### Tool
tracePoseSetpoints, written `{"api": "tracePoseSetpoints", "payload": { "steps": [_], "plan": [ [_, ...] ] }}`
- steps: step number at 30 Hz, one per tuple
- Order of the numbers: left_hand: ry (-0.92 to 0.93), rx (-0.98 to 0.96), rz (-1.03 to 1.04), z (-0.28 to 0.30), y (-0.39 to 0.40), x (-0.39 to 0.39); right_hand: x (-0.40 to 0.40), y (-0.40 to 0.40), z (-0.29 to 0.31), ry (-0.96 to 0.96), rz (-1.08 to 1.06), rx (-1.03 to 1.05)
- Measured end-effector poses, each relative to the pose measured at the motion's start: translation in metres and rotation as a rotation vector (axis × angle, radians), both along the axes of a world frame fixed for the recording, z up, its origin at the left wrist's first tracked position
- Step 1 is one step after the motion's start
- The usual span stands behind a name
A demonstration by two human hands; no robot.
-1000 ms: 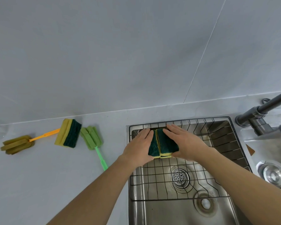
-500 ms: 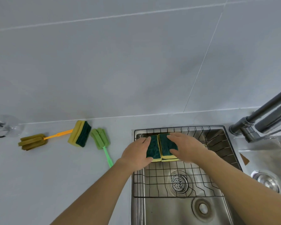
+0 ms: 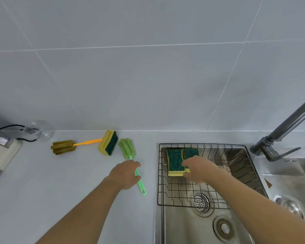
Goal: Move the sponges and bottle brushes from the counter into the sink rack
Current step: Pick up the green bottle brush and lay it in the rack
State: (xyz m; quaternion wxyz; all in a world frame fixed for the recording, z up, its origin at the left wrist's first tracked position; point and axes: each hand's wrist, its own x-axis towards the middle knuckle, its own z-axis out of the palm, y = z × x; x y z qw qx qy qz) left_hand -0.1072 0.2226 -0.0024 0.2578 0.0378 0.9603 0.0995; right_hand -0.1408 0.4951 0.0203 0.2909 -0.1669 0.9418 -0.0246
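Two yellow sponges with dark green pads, the left sponge [image 3: 175, 162] and the right sponge [image 3: 190, 151], lie side by side at the back left of the wire sink rack [image 3: 159, 180]. My right hand [image 3: 200, 170] hovers over the right sponge's near end, fingers apart. A green bottle brush [image 3: 127, 149] lies on the counter left of the sink; my left hand [image 3: 125, 173] rests on its handle, fingers and thumb curled around it. A third sponge [image 3: 108, 143] stands on edge beside the brush head. Further left lies an olive bottle brush [image 3: 62, 147] with an orange handle.
A grey faucet [image 3: 282, 129] rises at the right, with a second basin [image 3: 289, 180] below it. The sink drain [image 3: 200, 202] shows under the rack. A clear glass [image 3: 38, 131], a black cable and a device [image 3: 0, 141] sit at the far left by the tiled wall.
Both hands have let go of the two sponges in the rack. My left hand has moved left onto the green brush handle, and my right hand has drawn back slightly. The camera has tilted up.
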Motion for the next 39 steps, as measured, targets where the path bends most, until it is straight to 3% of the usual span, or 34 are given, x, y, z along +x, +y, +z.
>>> {"api": "tracePoseSetpoints", "payload": {
  "steps": [12,18,28,39],
  "plan": [
    [-0.041,-0.111,-0.061,0.004,-0.093,-0.002,0.032,-0.077,-0.014,-0.061,-0.118,-0.068],
    [0.110,-0.107,-0.241,0.007,-0.113,-0.037,0.042,-0.120,-0.039,-0.074,-0.259,-0.174],
    [0.356,-0.019,-0.650,-0.007,-0.104,-0.102,0.045,-0.164,-0.063,-0.066,-0.507,-0.261],
    [0.361,-0.065,-0.752,-0.038,-0.087,-0.127,0.041,-0.184,-0.075,-0.052,-0.503,-0.149]
  ]
}}
